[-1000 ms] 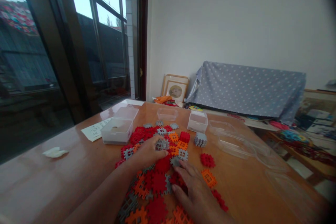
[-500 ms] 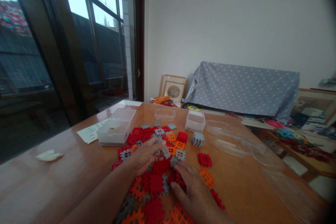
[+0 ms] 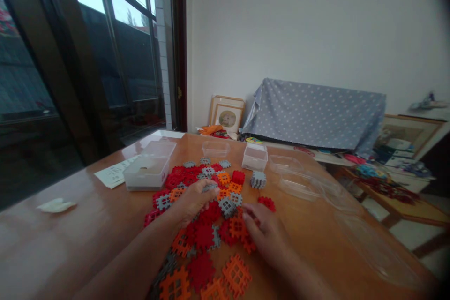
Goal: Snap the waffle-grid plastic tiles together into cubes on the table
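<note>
My left hand (image 3: 197, 200) is closed, thumb and fingers pinching a grey interlocking plastic tile (image 3: 210, 187) above the pile. My right hand (image 3: 265, 228) is at the pile's right edge, fingers curled in beside the thumb. Whatever its fingertips grip is hidden. Closest to them are an orange window tile (image 3: 238, 226) and a grey window tile (image 3: 227, 206). Between and below the hands lie many notched tiles in red, orange and grey, among them a solid red tile (image 3: 201, 271) and an orange window tile (image 3: 236, 274) toward the front.
A grey stack (image 3: 258, 179) and a red stack (image 3: 238, 177) stand beyond the hands. Behind them are a clear lidded box (image 3: 255, 157) and an open plastic box (image 3: 146, 178). Clear trays (image 3: 300, 186) lie right. Written paper (image 3: 112, 174) and a crumpled tissue (image 3: 56, 205) lie left.
My right hand has drawn back to the right and its fingers have curled in, uncovering orange tiles. The left hand still holds grey, now turned flatter. The whole view has shifted slightly.
</note>
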Demonstrator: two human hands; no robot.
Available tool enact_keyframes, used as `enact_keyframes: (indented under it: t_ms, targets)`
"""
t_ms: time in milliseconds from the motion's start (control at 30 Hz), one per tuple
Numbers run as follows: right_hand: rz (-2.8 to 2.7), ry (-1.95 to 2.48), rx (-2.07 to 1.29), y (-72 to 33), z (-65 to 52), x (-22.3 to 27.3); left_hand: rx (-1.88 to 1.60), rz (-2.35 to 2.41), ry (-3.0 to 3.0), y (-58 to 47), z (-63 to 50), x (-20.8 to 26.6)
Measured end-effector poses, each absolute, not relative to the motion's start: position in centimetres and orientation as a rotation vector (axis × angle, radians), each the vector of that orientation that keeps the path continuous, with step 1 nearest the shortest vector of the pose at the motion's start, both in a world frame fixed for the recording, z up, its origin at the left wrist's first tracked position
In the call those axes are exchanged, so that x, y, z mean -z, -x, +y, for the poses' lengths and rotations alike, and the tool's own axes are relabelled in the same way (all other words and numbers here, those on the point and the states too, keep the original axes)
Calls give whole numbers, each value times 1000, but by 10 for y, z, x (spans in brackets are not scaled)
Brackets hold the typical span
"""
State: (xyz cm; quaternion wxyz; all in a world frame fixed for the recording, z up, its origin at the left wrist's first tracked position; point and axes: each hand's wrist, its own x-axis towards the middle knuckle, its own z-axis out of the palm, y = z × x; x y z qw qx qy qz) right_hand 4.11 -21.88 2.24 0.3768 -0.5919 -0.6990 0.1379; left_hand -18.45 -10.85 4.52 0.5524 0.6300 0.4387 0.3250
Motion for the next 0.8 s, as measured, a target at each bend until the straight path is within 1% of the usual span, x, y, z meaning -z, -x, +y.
enact_keyframes:
  t_ms: [133,267,500,700,800]
  targets:
    - [-1405,1647,-263,-97,-204,-23,-783,997,-1340,183,-105,-43]
    - [-1268,1773,-205,-139,-195,-19,-799,988,-1259,182,-105,-44]
    - [-1361,1776,-281,-140,-193,-16,-864,1006,-1279,181,-105,-46]
    - [-1565,1765,-399,-107,-204,-22,-995,1031,-1288,192,-95,-53]
    - [-1687,1734,-421,-83,-210,-23,-1035,1086,-1445,198,-90,-53]
